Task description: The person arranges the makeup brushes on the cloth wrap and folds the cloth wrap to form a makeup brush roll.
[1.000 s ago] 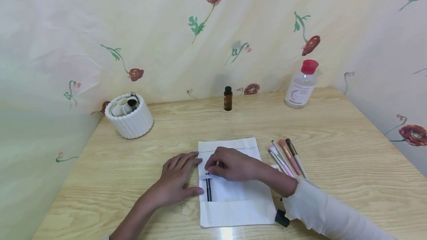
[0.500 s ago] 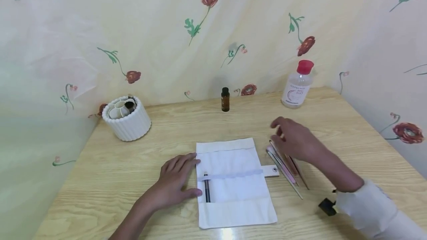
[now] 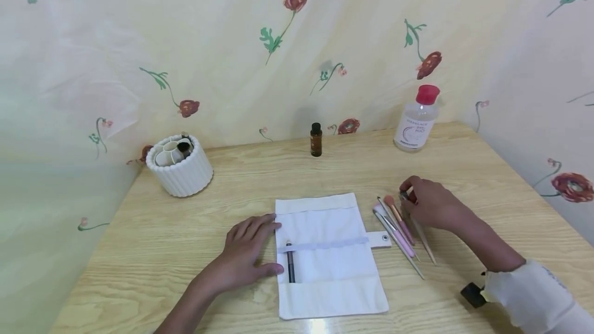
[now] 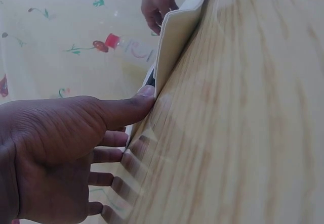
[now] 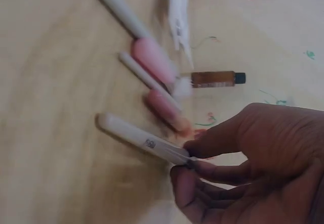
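Note:
A white fabric brush roll (image 3: 329,267) lies spread on the wooden table, and a dark-handled makeup brush (image 3: 291,267) sits at its left side under the lilac band (image 3: 325,244). My left hand (image 3: 246,251) rests flat beside it, fingertips and thumb on the roll's left edge; the left wrist view shows the thumb (image 4: 132,107) on that edge. To the right of the roll, my right hand (image 3: 433,205) pinches a pale-handled makeup brush (image 5: 144,138) near its dark head, which the fingers mostly hide. Pink-handled makeup brushes (image 3: 402,236) lie just left of that hand.
A ribbed white holder (image 3: 185,177) with a dark brush in it stands at the back left. Further back are a small amber bottle (image 3: 316,143) and a clear bottle (image 3: 414,130) with a red cap. The roll's snap strap (image 3: 380,239) reaches toward the loose brushes.
My right hand has left the dark brush in the roll, moved right to the loose brushes and taken hold of the pale-handled one. The left hand has stayed at the roll's edge.

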### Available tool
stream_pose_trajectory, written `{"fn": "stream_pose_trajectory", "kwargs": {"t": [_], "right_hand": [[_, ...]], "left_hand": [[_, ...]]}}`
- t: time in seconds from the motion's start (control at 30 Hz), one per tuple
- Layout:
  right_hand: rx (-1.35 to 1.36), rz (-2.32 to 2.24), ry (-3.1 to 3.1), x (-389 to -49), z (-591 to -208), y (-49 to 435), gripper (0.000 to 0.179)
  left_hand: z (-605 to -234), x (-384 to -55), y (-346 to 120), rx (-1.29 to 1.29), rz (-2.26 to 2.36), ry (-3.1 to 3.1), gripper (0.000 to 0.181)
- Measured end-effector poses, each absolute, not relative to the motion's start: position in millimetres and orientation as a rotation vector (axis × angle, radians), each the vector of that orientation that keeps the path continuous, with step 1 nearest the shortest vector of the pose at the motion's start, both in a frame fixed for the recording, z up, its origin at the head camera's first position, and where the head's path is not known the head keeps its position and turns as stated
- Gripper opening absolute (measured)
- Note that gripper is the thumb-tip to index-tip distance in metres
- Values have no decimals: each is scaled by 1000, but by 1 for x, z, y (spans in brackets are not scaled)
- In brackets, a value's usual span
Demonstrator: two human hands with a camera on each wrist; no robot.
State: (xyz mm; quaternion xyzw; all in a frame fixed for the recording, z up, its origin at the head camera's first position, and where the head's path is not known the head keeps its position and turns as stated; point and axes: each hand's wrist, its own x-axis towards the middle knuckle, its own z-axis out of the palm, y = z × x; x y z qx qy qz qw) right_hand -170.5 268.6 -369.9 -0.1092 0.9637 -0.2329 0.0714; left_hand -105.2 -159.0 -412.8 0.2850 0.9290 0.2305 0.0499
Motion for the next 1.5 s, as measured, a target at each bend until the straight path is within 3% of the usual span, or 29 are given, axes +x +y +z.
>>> {"fn": "stream_pose_trajectory", "kwargs": {"t": [0.37, 0.83, 1.23, 1.5], "right_hand": [[-437, -1165, 3038, -189, -336, 234, 34], [-443, -1697, 2598, -199, -363, 152, 38], [-467, -1514, 2350, -185, -393, 119, 34], [-624, -1272, 2387, -177, -394, 115, 25]], "left_hand": [[-413, -106, -158, 865, 711, 2827, 84], [-415, -105, -157, 886, 721, 2826, 82], [-415, -104, -159, 904, 709, 2859, 80], [-416, -105, -161, 902, 685, 2873, 82]]}}
